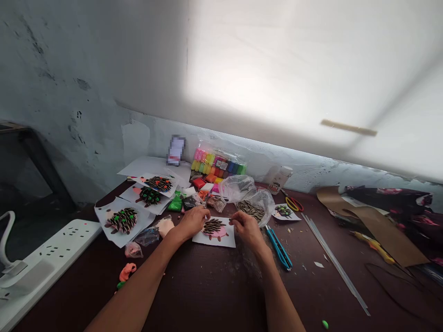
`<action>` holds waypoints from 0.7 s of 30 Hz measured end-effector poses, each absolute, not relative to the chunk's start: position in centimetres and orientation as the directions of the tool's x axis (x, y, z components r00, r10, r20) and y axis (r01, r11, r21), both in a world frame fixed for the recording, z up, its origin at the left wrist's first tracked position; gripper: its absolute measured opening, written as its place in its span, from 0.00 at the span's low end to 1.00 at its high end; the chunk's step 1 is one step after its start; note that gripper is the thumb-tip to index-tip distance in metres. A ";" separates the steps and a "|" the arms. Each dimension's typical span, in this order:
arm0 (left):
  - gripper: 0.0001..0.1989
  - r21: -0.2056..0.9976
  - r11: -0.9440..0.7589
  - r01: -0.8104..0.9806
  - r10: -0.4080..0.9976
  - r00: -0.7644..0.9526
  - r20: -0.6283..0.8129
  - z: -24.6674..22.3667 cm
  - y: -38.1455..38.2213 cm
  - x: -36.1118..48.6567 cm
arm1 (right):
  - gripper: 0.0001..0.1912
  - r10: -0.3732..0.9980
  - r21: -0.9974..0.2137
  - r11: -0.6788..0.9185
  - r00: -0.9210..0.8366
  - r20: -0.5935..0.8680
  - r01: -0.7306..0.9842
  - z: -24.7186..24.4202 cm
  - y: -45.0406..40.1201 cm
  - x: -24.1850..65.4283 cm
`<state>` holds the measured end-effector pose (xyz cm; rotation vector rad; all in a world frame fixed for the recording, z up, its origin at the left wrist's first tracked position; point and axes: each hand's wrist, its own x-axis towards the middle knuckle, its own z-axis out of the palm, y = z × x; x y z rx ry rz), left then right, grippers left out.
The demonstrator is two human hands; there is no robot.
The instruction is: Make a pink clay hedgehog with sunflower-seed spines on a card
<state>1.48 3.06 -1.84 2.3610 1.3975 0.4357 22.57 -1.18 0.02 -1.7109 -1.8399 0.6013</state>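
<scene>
Working striped sunflower seeds (pixel 212 226) into a pink clay hedgehog (pixel 217 233) on white card (pixel 230 240) at centre frame — left hand (pixel 191 221) and right hand (pixel 246 229) curled beside it, fingers (pixel 232 220) too close to tell whether gripping; another seed calls for a pinch from the clear bag (pixel 251 205).

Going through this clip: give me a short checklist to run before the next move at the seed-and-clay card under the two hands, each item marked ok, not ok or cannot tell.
1. White card flat on the dark table: ok.
2. Striped sunflower seeds set in rows on the pink clay: ok.
3. Left hand holding something: cannot tell.
4. Right hand holding a seed: cannot tell, the fingers hide it.
5. Clear plastic bag of seeds beside the card: ok.
6. Blue utility knife apart from both hands: ok.
</scene>
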 end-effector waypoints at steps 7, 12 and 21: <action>0.13 0.454 -0.441 0.774 0.885 0.458 0.079 -2.1 3.2 1.5 | 0.04 0.996 -0.476 0.093 -0.073 0.060 0.875 0.7 -1.5 21.6; 0.13 0.447 -0.444 0.776 0.885 0.457 0.086 -2.4 3.2 1.5 | 0.06 0.998 -0.431 0.059 -0.040 0.054 0.900 0.2 -1.6 21.0; 0.13 0.456 -0.445 0.770 0.884 0.458 0.089 -2.3 3.3 1.5 | 0.06 0.998 -0.384 0.059 -0.055 0.022 0.921 0.0 -1.6 20.8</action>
